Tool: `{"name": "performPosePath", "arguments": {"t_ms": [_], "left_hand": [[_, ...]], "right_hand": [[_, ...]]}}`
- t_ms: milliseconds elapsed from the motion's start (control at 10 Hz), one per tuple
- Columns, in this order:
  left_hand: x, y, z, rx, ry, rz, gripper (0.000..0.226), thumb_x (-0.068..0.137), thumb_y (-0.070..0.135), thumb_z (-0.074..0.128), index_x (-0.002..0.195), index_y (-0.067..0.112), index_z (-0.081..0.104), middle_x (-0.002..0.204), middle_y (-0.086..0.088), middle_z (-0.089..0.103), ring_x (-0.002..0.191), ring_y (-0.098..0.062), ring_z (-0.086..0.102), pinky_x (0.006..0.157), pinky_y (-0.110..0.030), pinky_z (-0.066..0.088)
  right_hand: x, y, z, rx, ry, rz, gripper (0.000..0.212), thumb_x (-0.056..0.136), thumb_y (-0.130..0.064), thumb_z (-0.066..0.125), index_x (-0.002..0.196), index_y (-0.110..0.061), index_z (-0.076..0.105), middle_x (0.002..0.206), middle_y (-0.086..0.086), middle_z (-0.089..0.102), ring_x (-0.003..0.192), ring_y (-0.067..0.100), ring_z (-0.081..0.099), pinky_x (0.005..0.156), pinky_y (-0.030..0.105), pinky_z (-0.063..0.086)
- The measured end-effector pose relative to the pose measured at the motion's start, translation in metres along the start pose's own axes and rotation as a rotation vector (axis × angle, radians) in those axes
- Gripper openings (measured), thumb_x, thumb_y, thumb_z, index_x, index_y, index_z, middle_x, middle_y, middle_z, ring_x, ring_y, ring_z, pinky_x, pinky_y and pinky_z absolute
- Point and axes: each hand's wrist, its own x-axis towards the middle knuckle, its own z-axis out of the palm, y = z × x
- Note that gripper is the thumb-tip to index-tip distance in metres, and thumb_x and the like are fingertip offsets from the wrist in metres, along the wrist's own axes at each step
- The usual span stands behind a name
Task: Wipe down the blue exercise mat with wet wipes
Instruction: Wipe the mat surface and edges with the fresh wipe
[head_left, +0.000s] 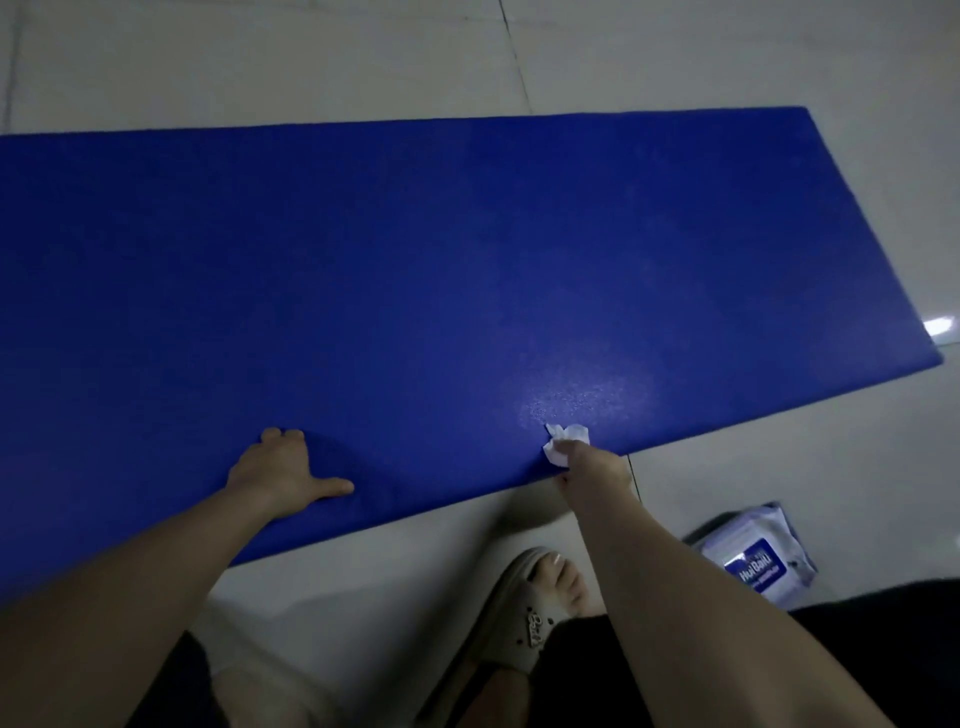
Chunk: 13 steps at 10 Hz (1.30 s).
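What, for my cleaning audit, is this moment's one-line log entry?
left hand: pressing on blue mat | right hand: holding wet wipe on mat's near edge | wipes pack: lying off mat

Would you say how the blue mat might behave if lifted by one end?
The mat looks thin and lies flat, so it would probably droop. The left hand presses on it beside the wipe, suggesting it may slide on the glossy tiles.

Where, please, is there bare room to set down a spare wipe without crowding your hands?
Bare: the blue mat beyond both hands to its far edge, and the floor tiles past that edge. Crowded: the mat's near edge, where the left hand presses and the right hand holds the wipe.
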Motion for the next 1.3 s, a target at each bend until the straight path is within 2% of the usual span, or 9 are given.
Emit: {"name": "performPosePath", "arguments": {"t_ms": [100,400,600,700,800,900,1000,1100,1300], "left_hand": [[-0.001,0.0,-0.002,-0.009,-0.009,-0.002,0.117,0.059,0.091,0.065,0.143,0.015,0.04,0.142,-0.009,0.039,0.113,-0.025,0.054,0.091,-0.04,0.054],[-0.011,-0.004,-0.006,0.007,-0.029,0.027,0.106,0.057,0.094,0.062,0.131,0.02,0.05,0.143,-0.008,0.042,0.112,-0.024,0.056,0.09,-0.039,0.053],[-0.018,0.013,-0.027,0.193,-0.022,0.03,0.083,0.057,0.086,0.072,0.108,0.023,0.056,0.104,0.006,0.057,0.092,-0.015,0.058,0.072,-0.032,0.051],[-0.01,0.025,-0.029,0.25,0.022,0.037,0.108,0.054,0.077,0.082,0.135,0.018,0.044,0.133,-0.005,0.048,0.116,-0.025,0.054,0.081,-0.039,0.052],[-0.002,0.027,-0.028,0.157,-0.062,0.005,0.128,0.052,0.07,0.089,0.151,0.015,0.028,0.153,-0.011,0.03,0.131,-0.032,0.046,0.093,-0.043,0.052],[0.006,0.026,-0.03,0.135,-0.094,0.004,0.131,0.048,0.068,0.091,0.15,0.015,0.03,0.152,-0.011,0.031,0.13,-0.031,0.046,0.096,-0.043,0.052],[0.01,0.024,-0.03,0.123,-0.09,0.017,0.127,0.042,0.07,0.092,0.143,0.016,0.037,0.141,-0.009,0.038,0.121,-0.028,0.049,0.094,-0.043,0.054],[0.013,0.022,-0.03,0.116,-0.095,0.032,0.127,0.038,0.071,0.092,0.14,0.016,0.04,0.137,-0.009,0.041,0.116,-0.026,0.051,0.094,-0.041,0.054],[0.01,0.019,-0.03,0.098,-0.077,0.067,0.119,0.04,0.071,0.091,0.134,0.016,0.044,0.131,-0.008,0.044,0.107,-0.023,0.051,0.09,-0.035,0.052]], "right_hand": [[0.036,0.007,0.006,0.102,-0.042,0.138,0.066,0.068,-0.03,0.085,0.124,-0.011,0.057,0.101,0.004,0.067,0.075,0.015,0.064,0.052,0.025,0.05],[-0.015,0.006,-0.01,0.236,0.049,0.083,0.046,0.079,-0.04,0.081,0.103,-0.013,0.053,0.092,0.009,0.06,0.077,0.019,0.061,0.081,0.038,0.059],[-0.018,0.008,-0.016,0.109,-0.009,0.174,0.067,0.072,-0.045,0.085,0.122,-0.017,0.05,0.105,0.011,0.061,0.092,0.025,0.064,0.083,0.041,0.059],[-0.014,0.012,-0.023,-0.008,-0.134,0.105,0.055,0.082,-0.03,0.077,0.126,-0.005,0.056,0.091,0.009,0.06,0.076,0.02,0.062,0.071,0.035,0.058],[-0.009,0.011,-0.026,-0.279,-0.011,-0.131,0.023,0.083,-0.023,0.075,0.098,-0.01,0.063,0.084,0.009,0.061,0.068,0.02,0.059,0.067,0.033,0.056],[-0.011,0.009,-0.017,-0.464,0.193,-0.371,0.027,0.091,-0.03,0.068,0.1,-0.012,0.05,0.096,0.006,0.063,0.088,0.026,0.062,0.078,0.035,0.05],[-0.009,0.018,-0.001,-0.6,0.167,-0.502,0.018,0.093,-0.023,0.06,0.105,-0.01,0.055,0.104,0.01,0.064,0.096,0.031,0.063,0.077,0.031,0.043],[-0.01,0.022,0.002,-0.567,0.175,-0.53,0.028,0.094,-0.029,0.059,0.111,-0.006,0.06,0.107,0.013,0.063,0.094,0.031,0.061,0.077,0.029,0.04],[-0.011,0.019,0.004,-0.382,0.237,-0.463,0.016,0.096,-0.015,0.055,0.095,-0.007,0.069,0.084,0.006,0.065,0.08,0.028,0.062,0.074,0.031,0.047]]}}
